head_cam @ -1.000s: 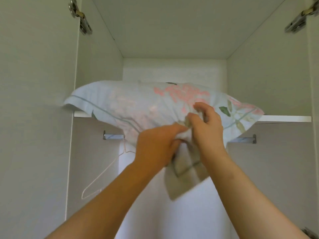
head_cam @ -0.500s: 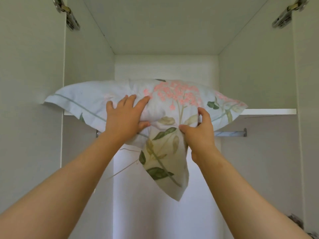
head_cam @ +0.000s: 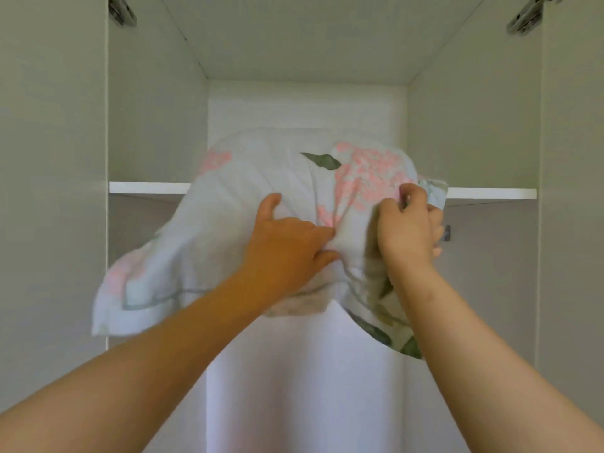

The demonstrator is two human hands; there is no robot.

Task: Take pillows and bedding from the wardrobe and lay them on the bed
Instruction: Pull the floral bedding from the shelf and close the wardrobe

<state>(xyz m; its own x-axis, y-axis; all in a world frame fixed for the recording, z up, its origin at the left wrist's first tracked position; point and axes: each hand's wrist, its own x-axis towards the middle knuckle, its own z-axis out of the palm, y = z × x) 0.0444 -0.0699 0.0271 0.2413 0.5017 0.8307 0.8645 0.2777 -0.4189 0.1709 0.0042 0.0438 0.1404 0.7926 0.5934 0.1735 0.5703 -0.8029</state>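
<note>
Two hands are dragging a floral pillow [head_cam: 261, 197] off the wardrobe shelf [head_cam: 147, 187]: left hand [head_cam: 287, 250] clutching the cover below the shelf edge, right hand [head_cam: 408, 230] bunching fabric, the pillow sagging forward, half-clear of the shelf

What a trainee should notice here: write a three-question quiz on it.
1. True or false: the floral pillow lies wholly on the shelf.
2. Of the left hand and the right hand, how many hold the pillow? A none, B one, C both.
3. Fill in: the metal fittings at the top of the wardrobe sides are ___.

Key: 1 false, it hangs over the front edge; 2 C; 3 hinges.
</note>
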